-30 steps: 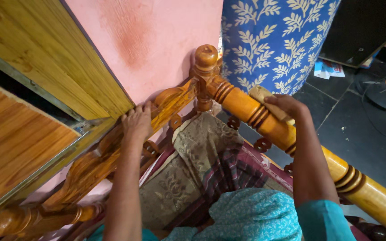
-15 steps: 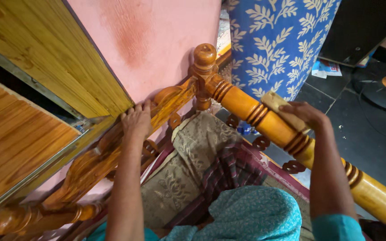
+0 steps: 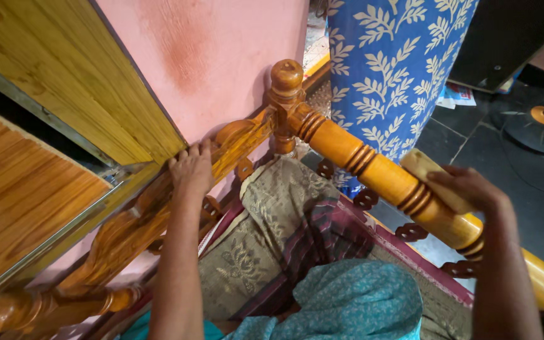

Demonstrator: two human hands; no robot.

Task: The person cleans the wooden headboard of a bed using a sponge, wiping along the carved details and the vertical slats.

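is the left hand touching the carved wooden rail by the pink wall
Touching. The head view shows the left hand lying flat on the carved wooden rail, its fingers draped over the top edge with no gap.

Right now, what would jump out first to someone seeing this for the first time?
The glossy turned wooden rail running diagonally from the knobbed corner post catches the eye. The right hand presses a pale folded pad on it, while the left hand rests on the carved rail by the pink wall. Behind stands blue leaf-patterned cloth.
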